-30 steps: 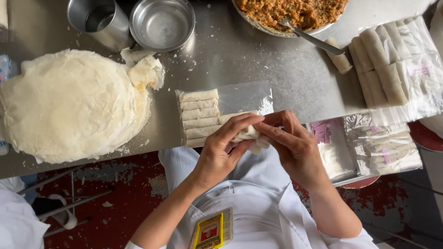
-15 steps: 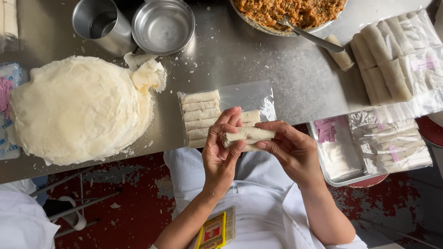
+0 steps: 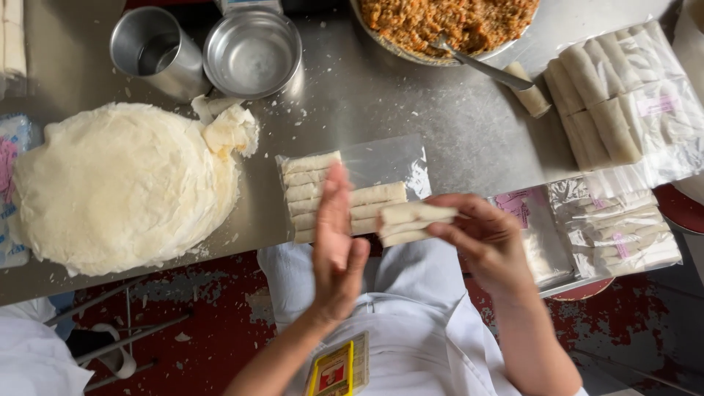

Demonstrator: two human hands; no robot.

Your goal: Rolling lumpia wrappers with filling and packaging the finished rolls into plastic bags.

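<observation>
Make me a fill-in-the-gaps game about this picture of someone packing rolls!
1. The right hand holds a few ______ rolls.
2. The left hand is flat and ______, holding nothing.
3. The big stack of wrappers lies to the ______ of the clear bag.
4. A spoon rests in the bowl of ______ filling.

Missing words: white; open; left; orange

Left hand (image 3: 336,246) motion-blurred, fingers indistinct, hiding part of the clear plastic bag of pale rolled wrappers (image 3: 345,192). Wide metal bowl of orange-brown filling (image 3: 447,22) cut off by top edge. Blue-pink packet (image 3: 9,183) cropped at left. Print on sealed clear packs (image 3: 623,224) too small to read.
</observation>
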